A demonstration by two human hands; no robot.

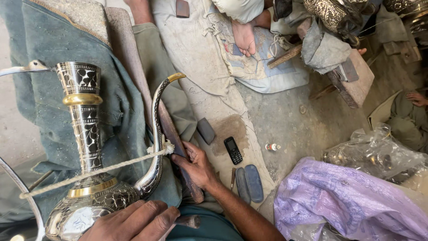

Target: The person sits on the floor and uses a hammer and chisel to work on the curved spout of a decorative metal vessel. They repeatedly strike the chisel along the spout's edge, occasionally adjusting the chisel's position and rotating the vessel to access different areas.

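Ewer [96, 178] under left hand [133, 221]; right hand [196, 167] touches plank [171, 134].

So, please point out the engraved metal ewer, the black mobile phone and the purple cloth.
engraved metal ewer [84, 129]: head view, on its tall neck.
black mobile phone [233, 150]: head view, on its keypad.
purple cloth [347, 201]: head view, on its middle folds.
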